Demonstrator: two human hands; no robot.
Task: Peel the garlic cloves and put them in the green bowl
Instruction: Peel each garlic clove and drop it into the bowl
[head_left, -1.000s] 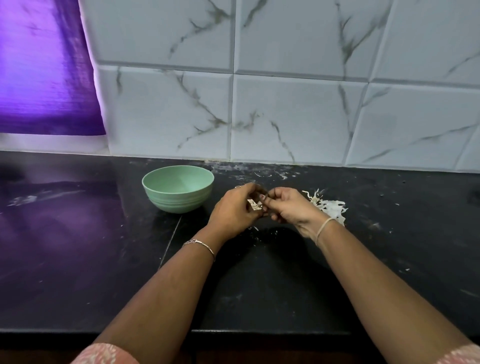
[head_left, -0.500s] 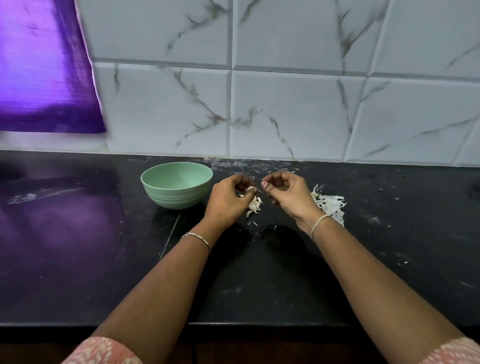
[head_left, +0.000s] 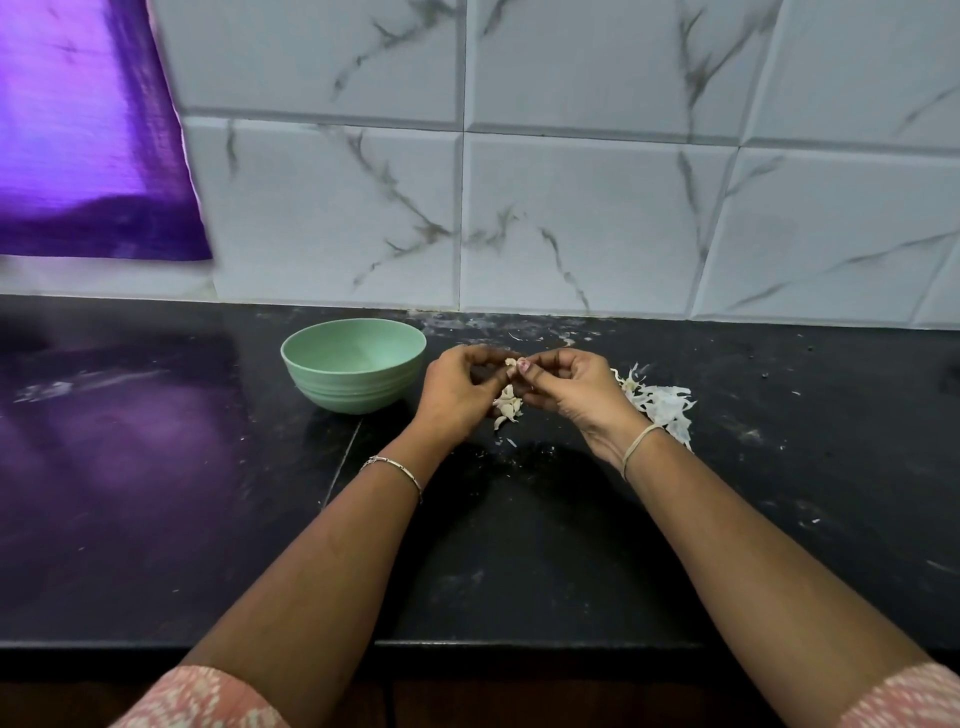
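Both hands have closed the gap that lay between them half a second ago. The left hand and right hand now meet fingertip to fingertip just right of the green bowl, pinching a small pale garlic clove between them with the other fingers curled. Below the clove, a little clump of garlic bits lies on the black countertop, near the bowl's right side. Farther right of the bowl, behind the right wrist, sits a heap of white peels.
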